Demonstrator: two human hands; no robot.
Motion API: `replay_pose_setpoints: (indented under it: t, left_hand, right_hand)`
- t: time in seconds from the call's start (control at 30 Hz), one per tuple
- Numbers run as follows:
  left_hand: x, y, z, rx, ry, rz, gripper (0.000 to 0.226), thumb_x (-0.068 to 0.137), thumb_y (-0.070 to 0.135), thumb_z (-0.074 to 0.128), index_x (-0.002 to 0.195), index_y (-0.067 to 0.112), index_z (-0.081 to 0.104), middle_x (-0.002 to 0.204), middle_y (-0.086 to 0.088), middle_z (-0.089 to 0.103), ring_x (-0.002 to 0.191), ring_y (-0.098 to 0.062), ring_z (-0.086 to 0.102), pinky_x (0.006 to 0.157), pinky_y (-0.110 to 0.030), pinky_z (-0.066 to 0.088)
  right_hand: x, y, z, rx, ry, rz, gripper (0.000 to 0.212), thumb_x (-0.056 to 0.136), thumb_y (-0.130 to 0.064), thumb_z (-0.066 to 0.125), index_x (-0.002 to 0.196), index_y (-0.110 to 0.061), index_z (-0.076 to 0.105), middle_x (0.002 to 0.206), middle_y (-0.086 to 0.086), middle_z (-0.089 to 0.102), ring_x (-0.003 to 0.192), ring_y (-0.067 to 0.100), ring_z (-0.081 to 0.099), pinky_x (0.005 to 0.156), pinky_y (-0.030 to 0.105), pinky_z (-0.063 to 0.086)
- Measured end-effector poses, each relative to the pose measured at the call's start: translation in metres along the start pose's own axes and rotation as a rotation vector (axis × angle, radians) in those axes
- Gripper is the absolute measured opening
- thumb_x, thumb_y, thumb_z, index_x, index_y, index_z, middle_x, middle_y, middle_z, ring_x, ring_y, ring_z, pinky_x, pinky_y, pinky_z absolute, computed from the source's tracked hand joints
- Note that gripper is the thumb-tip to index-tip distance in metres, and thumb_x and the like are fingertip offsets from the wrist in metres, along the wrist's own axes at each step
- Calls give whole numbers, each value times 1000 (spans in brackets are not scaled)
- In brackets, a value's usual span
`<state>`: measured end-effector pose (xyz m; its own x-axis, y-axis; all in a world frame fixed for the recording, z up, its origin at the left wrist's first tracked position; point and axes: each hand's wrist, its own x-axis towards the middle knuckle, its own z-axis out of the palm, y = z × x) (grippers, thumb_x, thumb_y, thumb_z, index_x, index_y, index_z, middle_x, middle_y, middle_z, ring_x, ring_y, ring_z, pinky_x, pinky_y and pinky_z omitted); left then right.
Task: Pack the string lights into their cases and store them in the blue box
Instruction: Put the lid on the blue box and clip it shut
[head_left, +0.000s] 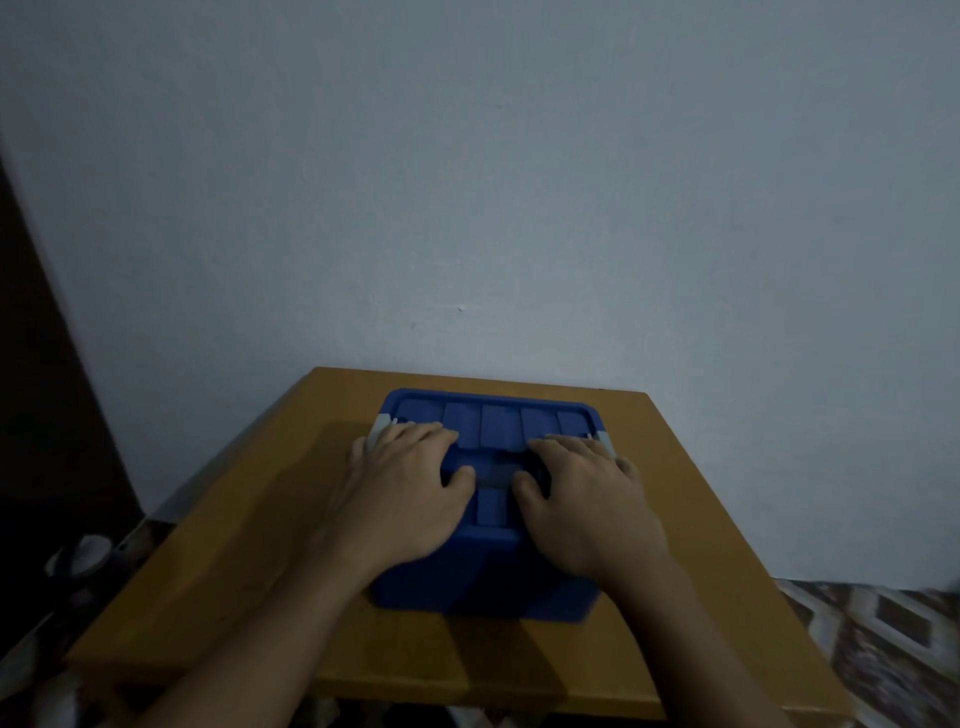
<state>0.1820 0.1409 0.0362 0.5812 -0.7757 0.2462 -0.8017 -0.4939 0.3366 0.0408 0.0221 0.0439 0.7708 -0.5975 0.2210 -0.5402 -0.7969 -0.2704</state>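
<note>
The blue box (491, 423) stands in the middle of a small wooden table (249, 545), with its ribbed blue lid on top. My left hand (402, 488) lies flat on the left half of the lid, fingers spread. On the right half my right hand (587, 501) rests the same way. Pale grey latches show at the lid's left side (379, 425) and right side (607, 441), just beyond my fingertips. No string lights or cases are visible; the box's inside is hidden.
A pale wall (493, 182) rises right behind the table. Patterned floor (872, 639) shows at the right. A dark upright edge (47, 364) and a dim rounded object (83, 556) sit at the left, below table height.
</note>
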Motion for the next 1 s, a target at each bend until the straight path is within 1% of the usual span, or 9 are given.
replay_pose_setpoints:
  t: [0.23, 0.33, 0.4, 0.43, 0.5, 0.63, 0.83, 0.93, 1.0]
  left_hand:
    - [52, -6, 8, -21, 19, -17, 50, 99, 48, 42, 144, 27, 47, 151, 7, 46, 143, -20, 31, 115, -41, 24]
    - [75, -8, 10, -32, 22, -36, 49, 98, 46, 44, 142, 26, 50, 149, 4, 50, 141, -23, 35, 114, -41, 29]
    - [90, -9, 13, -36, 18, -53, 49, 98, 45, 44, 142, 26, 51, 148, 3, 51, 141, -25, 36, 115, -41, 30]
    - [96, -9, 14, -37, 19, -57, 49, 97, 45, 44, 142, 26, 51, 148, 2, 51, 140, -26, 36, 115, -42, 30]
    - [109, -12, 16, -41, 23, -64, 49, 97, 44, 44, 142, 26, 51, 148, 1, 51, 139, -26, 38, 114, -41, 31]
    - [126, -14, 16, -55, 17, -86, 48, 99, 41, 44, 144, 26, 49, 149, -2, 49, 140, -26, 37, 111, -39, 31]
    - [141, -15, 17, -43, 39, -90, 47, 99, 40, 44, 143, 25, 51, 145, -5, 52, 136, -26, 42, 106, -38, 37]
    - [143, -14, 17, -39, 46, -93, 46, 100, 39, 44, 144, 26, 51, 145, -7, 52, 135, -26, 43, 106, -38, 37]
    - [144, -14, 17, -41, 51, -95, 47, 99, 40, 44, 143, 26, 51, 145, -6, 52, 133, -26, 45, 106, -38, 38]
  right_hand:
    - [51, 11, 10, 8, 38, 15, 32, 98, -39, 38, 114, -23, 61, 120, -3, 63, 117, 20, 53, 105, 46, 35]
    - [73, 16, 15, 13, 94, 27, 25, 96, -35, 40, 86, -22, 59, 95, -2, 63, 93, 21, 56, 97, 44, 43]
    - [88, 20, 17, 23, 114, 42, 28, 95, -33, 41, 74, -21, 54, 83, 0, 61, 79, 20, 52, 89, 42, 48]
    - [94, 21, 18, 25, 115, 52, 29, 94, -33, 41, 73, -20, 55, 81, 1, 62, 76, 20, 52, 86, 42, 50]
    - [108, 22, 18, 25, 107, 64, 31, 95, -34, 42, 77, -17, 60, 83, 4, 65, 78, 23, 57, 83, 42, 52]
    - [128, 24, 20, 39, 90, 82, 32, 95, -35, 43, 82, -14, 63, 86, 7, 66, 82, 26, 60, 78, 38, 49]
    - [143, 27, 23, 29, 127, 96, 34, 96, -37, 43, 83, -14, 64, 84, 6, 67, 74, 24, 61, 66, 35, 52]
    - [147, 29, 24, 24, 131, 104, 34, 96, -37, 42, 83, -14, 64, 85, 7, 67, 74, 24, 60, 65, 33, 50]
    - [149, 30, 24, 24, 120, 99, 34, 96, -37, 42, 86, -14, 65, 89, 7, 68, 77, 25, 61, 67, 34, 51]
